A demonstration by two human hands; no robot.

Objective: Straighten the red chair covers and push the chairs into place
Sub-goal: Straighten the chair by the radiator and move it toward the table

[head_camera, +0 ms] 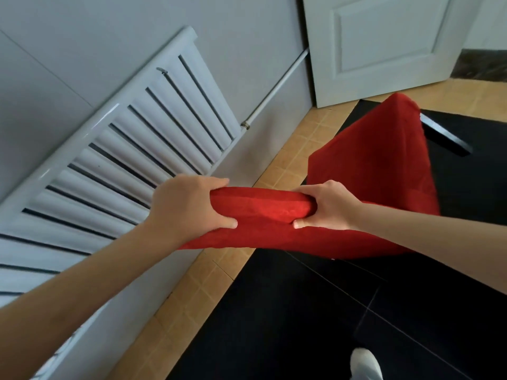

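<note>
A chair in a red cover stands on the dark floor, its seat reaching away from me. The covered top edge of its backrest runs across the middle of the view. My left hand grips the left end of that edge, fingers over the top and thumb on the near side. My right hand grips the right end the same way. The chair's legs are hidden under the cloth.
A white radiator hangs on the grey wall at left, close to the chair. A white door stands open at the back. A metal bar lies beyond the chair. My white shoe shows at the bottom.
</note>
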